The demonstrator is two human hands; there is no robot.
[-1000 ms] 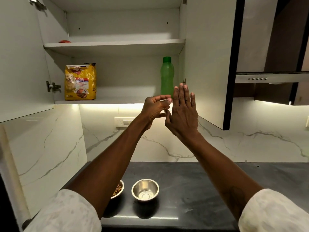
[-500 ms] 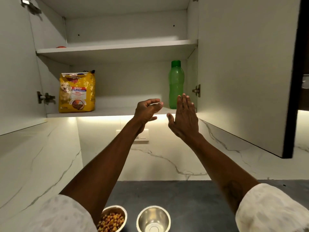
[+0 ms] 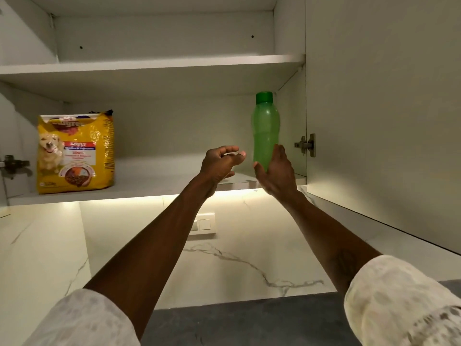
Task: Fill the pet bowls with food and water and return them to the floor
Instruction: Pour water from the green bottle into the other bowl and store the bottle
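Translucent mid-green bottle (image 3: 265, 131) w/ a darker solid-green cap (image 3: 264, 97). Bright yellow food bag (image 3: 74, 153): golden dog pic, red band over a blue one, white label panel, brown-orange kibble pic near the bottom, dark edge along the top. Off-white cabinet (image 3: 159, 71), plain on shelves, back & door; hinges (image 3: 305, 145) silver-grey. Warm yellow light strip (image 3: 124, 199) under the bottom shelf. The wall (image 3: 237, 265) is white marble-look w/ thin grey veins; switch plate (image 3: 203, 224) white. The counter (image 3: 249, 323) is dark grey, faintly mottled. Both sleeves (image 3: 399, 300) cream-white w/ a faded grey-beige blotchy print
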